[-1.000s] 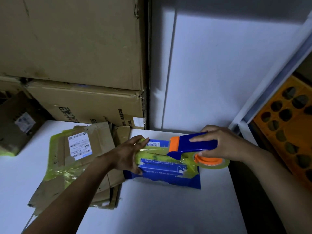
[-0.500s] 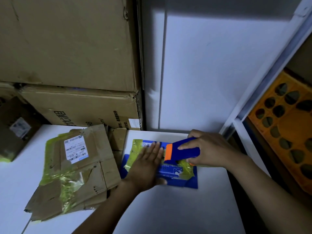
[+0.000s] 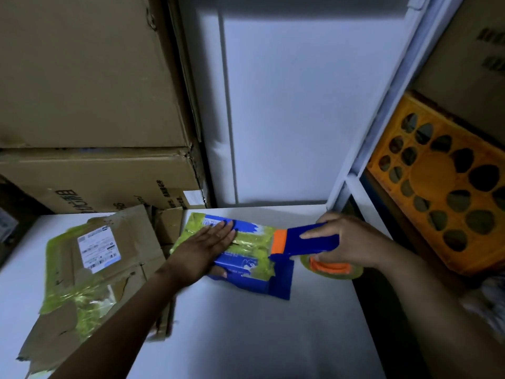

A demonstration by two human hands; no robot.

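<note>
Left hand lies flat, fingers straight, pressing the blue parcel onto the white tabletop; right hand grips the tape dispenser at the parcel's right edge, beside flattened cardboard.

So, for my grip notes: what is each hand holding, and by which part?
The right hand grips the tape dispenser by its blue handle. The left hand holds nothing; it presses flat on the blue parcel.
</note>
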